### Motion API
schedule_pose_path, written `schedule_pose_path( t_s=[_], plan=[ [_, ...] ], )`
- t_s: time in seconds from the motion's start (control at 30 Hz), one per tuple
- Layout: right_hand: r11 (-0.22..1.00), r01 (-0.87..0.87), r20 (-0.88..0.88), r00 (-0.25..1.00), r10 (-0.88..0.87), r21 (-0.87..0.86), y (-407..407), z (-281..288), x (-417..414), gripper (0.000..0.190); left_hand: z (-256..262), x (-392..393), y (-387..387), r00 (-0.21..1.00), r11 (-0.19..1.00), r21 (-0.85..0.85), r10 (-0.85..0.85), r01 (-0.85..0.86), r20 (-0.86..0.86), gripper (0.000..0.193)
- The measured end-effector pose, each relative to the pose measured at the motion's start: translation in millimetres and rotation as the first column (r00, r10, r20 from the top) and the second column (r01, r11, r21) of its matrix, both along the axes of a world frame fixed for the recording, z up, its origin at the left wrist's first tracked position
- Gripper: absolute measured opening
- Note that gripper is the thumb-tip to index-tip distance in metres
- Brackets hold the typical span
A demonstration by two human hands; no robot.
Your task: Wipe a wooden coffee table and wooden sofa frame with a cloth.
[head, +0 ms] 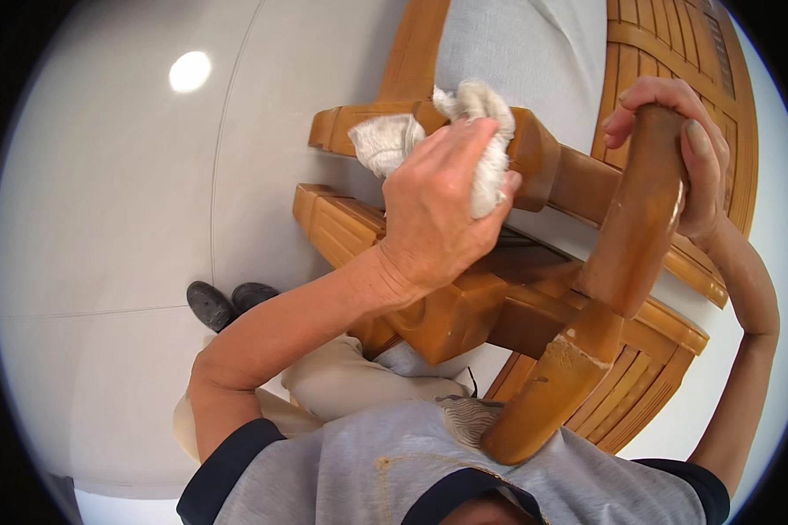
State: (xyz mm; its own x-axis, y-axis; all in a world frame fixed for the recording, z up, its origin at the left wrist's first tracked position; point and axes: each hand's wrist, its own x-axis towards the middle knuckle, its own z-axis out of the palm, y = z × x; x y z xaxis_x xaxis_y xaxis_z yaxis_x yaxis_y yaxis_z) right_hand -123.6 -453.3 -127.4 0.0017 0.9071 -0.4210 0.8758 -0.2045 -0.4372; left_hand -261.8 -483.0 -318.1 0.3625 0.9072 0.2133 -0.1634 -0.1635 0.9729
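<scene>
My left hand (437,203) is closed on a crumpled white cloth (384,141), part of which bulges above the fingers. It presses near a square wooden post block (532,157) of a brown wooden seat; the cloth and hand cover part of that block. Off to the right, my right hand (706,151) grips the upper end of a thick rounded wooden armrest (637,216), fingers over its end and thumb along the near side. Closer to my chest lies a second rounded armrest (545,400), with a pale worn patch at its far end.
A grey cushion (519,59) lies on the far wooden seat, beside its slatted back (683,59). The nearer seat has another slatted back (637,387) and a square post block (450,321). Black shoes (210,306) rest on the pale tiled floor (118,216).
</scene>
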Motion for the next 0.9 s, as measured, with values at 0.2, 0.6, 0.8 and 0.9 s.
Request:
schedule_pose_path(
  t_s=[0.2, 0.6, 0.8, 0.9],
  plan=[
    [1.0, -0.003, 0.001, 1.0, 0.003, 0.003, 0.4, -1.2, 4.0, 0.049, 29.2, 5.3, 10.3, 0.992, 0.937, 0.33, -0.089, 0.113, -0.088, 0.042],
    [0.996, 0.077, -0.01, 0.997, -0.078, -0.039, -2.3, -4.8, -7.6, 0.047, 36.2, 11.4, 33.4, 0.928, 0.927, 0.059, -0.368, 0.37, -0.055, 0.026],
    [0.998, 0.041, -0.043, 0.998, -0.042, -0.042, -3.3, 0.7, 6.0, 0.045, 42.1, 25.0, 4.3, 0.917, 0.679, 0.619, -0.26, 0.395, -0.301, 0.011],
    [0.996, -0.077, -0.188, 0.98, 0.069, -0.037, 7.3, 11.0, -14.8, 0.035, 36.4, -3.6, -1.9, 0.841, 0.55, 0.637, -0.385, 0.54, -0.38, 0.018]
  ],
)
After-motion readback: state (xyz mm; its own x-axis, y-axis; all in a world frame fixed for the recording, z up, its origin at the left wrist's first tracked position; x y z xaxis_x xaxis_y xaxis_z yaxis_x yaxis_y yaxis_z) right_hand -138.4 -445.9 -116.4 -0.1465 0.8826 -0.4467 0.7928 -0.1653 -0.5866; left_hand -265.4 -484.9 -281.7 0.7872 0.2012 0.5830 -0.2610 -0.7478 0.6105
